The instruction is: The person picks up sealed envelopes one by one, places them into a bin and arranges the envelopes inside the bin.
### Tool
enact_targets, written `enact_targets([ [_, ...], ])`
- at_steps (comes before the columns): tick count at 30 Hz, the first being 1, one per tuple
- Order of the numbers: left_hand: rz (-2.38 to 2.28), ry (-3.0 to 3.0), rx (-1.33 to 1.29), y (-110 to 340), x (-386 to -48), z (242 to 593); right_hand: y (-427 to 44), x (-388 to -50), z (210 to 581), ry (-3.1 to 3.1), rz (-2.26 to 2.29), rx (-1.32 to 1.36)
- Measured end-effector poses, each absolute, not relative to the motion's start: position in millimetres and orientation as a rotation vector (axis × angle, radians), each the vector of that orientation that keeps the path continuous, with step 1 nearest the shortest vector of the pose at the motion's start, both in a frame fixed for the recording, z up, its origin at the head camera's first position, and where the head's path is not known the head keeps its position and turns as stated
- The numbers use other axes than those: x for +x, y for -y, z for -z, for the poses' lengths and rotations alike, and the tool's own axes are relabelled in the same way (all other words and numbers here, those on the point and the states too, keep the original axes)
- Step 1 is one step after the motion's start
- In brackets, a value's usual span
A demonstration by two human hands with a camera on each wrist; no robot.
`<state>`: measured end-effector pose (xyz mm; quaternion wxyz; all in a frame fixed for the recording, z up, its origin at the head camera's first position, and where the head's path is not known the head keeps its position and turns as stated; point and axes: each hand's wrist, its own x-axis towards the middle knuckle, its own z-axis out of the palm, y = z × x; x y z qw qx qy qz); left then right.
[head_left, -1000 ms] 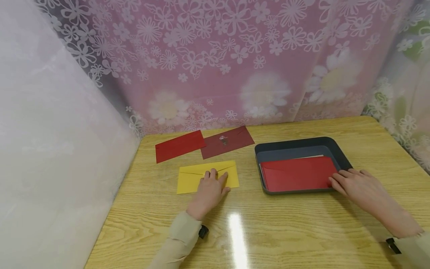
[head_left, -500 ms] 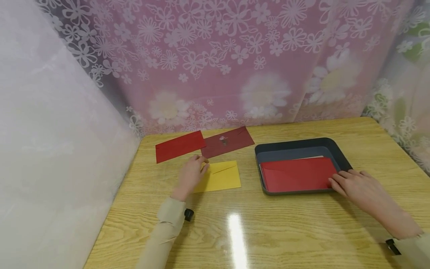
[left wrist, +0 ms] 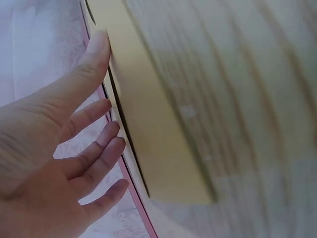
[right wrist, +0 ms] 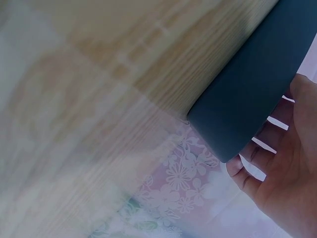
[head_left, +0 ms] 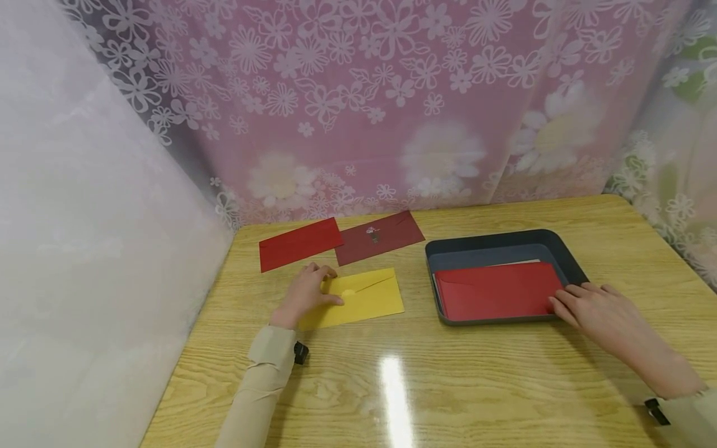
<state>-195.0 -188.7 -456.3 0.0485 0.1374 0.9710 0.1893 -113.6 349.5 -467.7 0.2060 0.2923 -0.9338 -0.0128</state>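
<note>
My left hand (head_left: 302,292) is at the left end of a yellow envelope (head_left: 370,295), which lies flap side up. Its thumb reaches over the paper, and its other fingers are spread loosely near the far edge. In the left wrist view the thumb (left wrist: 91,64) meets the edge of the yellow envelope (left wrist: 153,144). My right hand (head_left: 596,311) grips the front right corner of a dark tray (head_left: 482,241), fingers hooked over the rim. Inside that tray lies a red envelope (head_left: 498,289), covering most of a pale sheet or envelope. The right wrist view shows the tray wall (right wrist: 237,94) against the fingers.
Behind the yellow envelope, a second red envelope (head_left: 300,244) overlaps a maroon envelope (head_left: 386,238) with a small printed picture. They lie on the wooden table (head_left: 448,386) near its back edge. A floral curtain (head_left: 364,112) hangs behind, and pale sheeting (head_left: 112,249) borders the left.
My left hand has slid leftward from the middle of the yellow envelope to its left end. The envelope has shifted slightly. My right hand and the tray have stayed put.
</note>
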Motion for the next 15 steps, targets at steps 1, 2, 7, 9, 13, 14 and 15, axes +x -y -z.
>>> enact_targets([
  [1,-0.573,-2.955,0.412,188.2,-195.0,455.6,-349.7,-113.5,467.4,2.603,0.037,0.817],
  [2,-0.57,-2.947,0.403,187.7,-194.9,455.0,-350.0,-113.5,467.4,2.601,0.038,0.819],
  [7,-0.535,-2.929,0.391,185.3,-194.3,453.1,-349.9,-113.3,466.7,2.584,0.035,0.831],
  [9,-0.511,-2.93,0.397,185.0,-193.9,453.1,-349.3,-113.1,466.0,2.59,0.038,0.829],
  [13,-0.533,-2.931,0.413,186.4,-192.0,453.1,-348.6,-112.1,464.5,2.621,0.056,0.821],
  [14,-0.563,-2.929,0.416,186.8,-191.2,452.8,-348.5,-111.9,464.2,2.627,0.057,0.819],
  [15,-0.595,-2.929,0.424,187.2,-190.5,452.4,-348.6,-111.8,464.2,2.63,0.063,0.82],
])
